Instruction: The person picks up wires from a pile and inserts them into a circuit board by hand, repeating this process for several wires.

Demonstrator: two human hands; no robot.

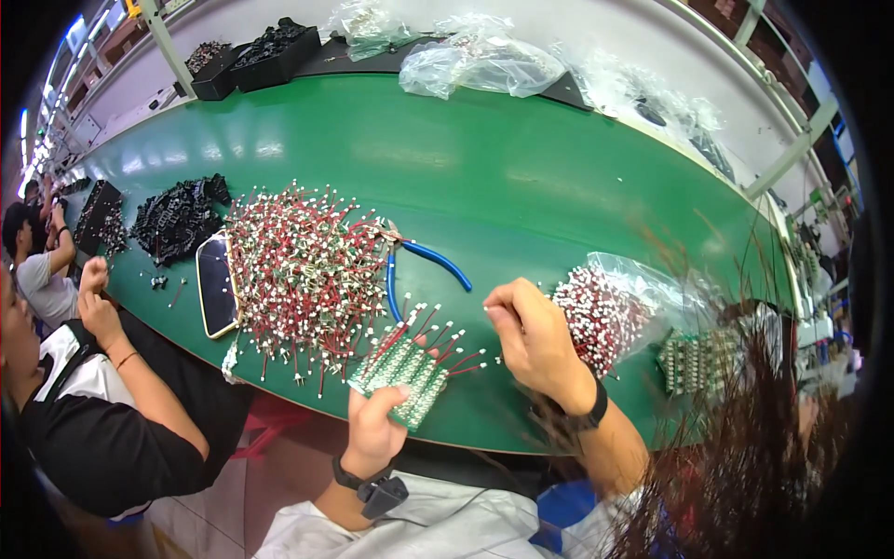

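Observation:
My left hand [374, 430] grips a green circuit board panel [424, 396] by its near edge, thumb on top. Rows of small pale parts cover the panel, and red wires with white connectors stick out from its far and right sides. To the right of the panel, my right hand [538, 340] is raised with thumb and forefinger pinched together; whatever lies between the fingertips is too small to name. Just beyond the panel is a large heap of red-wired connectors [303, 270]. Blue-handled pliers [436, 256] lie against the heap's right side.
Right of my right hand, more red-wired connectors [596, 317] spill from a clear plastic bag [643, 279]. A stack of green boards [694, 361] stands farther right. At left lie a phone [219, 287] and black parts [177, 224]. A co-worker's arm [154, 391] reaches in. Bags [480, 65] line the back.

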